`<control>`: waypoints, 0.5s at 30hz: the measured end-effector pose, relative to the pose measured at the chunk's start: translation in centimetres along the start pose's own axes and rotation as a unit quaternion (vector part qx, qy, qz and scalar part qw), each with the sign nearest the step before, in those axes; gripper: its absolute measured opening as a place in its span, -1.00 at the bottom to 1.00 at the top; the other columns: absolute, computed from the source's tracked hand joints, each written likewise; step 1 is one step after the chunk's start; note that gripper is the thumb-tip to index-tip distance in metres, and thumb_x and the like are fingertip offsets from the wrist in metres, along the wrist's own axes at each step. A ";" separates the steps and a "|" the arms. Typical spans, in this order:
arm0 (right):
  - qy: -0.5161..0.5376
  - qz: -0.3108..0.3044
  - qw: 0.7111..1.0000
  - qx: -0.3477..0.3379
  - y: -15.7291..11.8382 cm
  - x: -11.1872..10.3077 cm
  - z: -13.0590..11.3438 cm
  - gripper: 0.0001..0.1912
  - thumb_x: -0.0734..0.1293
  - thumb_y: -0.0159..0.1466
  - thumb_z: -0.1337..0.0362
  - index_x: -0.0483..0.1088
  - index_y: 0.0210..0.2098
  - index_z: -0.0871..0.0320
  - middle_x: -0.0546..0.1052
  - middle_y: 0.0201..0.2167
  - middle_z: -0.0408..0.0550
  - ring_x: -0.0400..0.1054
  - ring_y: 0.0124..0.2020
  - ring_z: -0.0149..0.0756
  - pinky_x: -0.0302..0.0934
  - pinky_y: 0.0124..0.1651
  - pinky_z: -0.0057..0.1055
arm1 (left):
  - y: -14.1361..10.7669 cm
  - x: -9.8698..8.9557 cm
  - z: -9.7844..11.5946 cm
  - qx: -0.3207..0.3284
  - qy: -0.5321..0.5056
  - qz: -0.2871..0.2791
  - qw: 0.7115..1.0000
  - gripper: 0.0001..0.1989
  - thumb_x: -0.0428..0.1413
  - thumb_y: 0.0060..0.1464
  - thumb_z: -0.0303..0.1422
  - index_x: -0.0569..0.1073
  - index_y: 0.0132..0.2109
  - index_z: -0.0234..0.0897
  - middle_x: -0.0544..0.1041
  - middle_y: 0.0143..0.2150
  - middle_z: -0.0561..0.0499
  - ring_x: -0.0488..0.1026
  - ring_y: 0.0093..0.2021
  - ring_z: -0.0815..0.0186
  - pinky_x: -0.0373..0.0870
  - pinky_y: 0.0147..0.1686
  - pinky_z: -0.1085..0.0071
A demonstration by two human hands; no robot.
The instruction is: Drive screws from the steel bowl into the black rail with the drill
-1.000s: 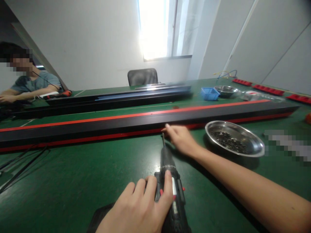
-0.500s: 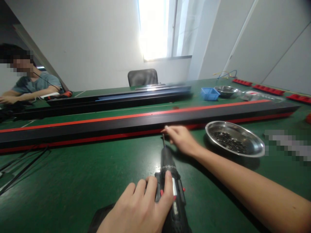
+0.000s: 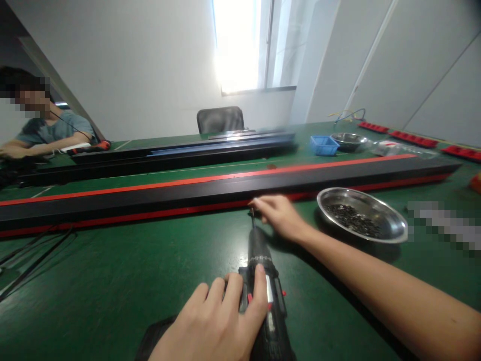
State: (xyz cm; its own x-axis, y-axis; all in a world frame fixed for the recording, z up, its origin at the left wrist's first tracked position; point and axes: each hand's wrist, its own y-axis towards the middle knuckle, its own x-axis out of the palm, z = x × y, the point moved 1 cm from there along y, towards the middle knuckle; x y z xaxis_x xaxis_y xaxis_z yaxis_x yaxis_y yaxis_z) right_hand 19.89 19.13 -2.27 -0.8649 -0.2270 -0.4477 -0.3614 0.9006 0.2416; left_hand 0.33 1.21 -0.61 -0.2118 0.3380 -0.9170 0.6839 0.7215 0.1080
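Note:
My left hand [image 3: 221, 316] is wrapped round a black cordless drill [image 3: 259, 255], its thumb lying along the top of the body. The drill's thin bit [image 3: 253, 220] points away from me, its tip at the fingers of my right hand [image 3: 276, 213]. Those fingers are pinched together beside the near red edge of a long black bar [image 3: 210, 190] with red edges. Whatever they hold is too small to make out. Right of this hand stands an oval metal bowl [image 3: 391, 228] with many small dark pieces [image 3: 351, 218], which look like screws.
Behind the bar lie more long black profiles [image 3: 169, 163], a blue plastic bin [image 3: 323, 145] and a second metal bowl [image 3: 349, 140]. Red strips [image 3: 413, 139] line the right side of the green table [image 3: 112, 281]. Black cables [image 3: 37, 260] lie at left. Another person [image 3: 52, 130] sits at the far left.
My right fingertips have shifted very slightly left, closer over the bit's tip. The drill and my left hand stay almost where they were.

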 end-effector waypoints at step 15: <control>-0.461 0.079 0.880 0.087 -3.3 -8.3 -5.0 -0.59 0.25 0.37 -0.01 0.51 -0.43 0.11 0.58 -0.40 0.05 0.40 -0.42 -0.18 0.05 -0.36 -0.31 | 1.8 -0.2 -1.1 -0.045 -0.061 -0.067 0.995 -0.15 0.08 0.21 -0.01 -0.01 0.47 -0.31 0.47 -0.09 -0.15 0.46 -0.24 0.10 0.48 -0.29 0.19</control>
State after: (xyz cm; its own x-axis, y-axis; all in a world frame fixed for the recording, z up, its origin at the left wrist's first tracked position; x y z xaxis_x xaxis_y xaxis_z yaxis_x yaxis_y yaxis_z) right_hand 26.53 16.23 4.99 -0.2204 0.2305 -0.9478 -0.1340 0.9553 0.2635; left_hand 0.81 3.14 0.16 -0.2069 0.1644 -0.9644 0.5893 0.8079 0.0113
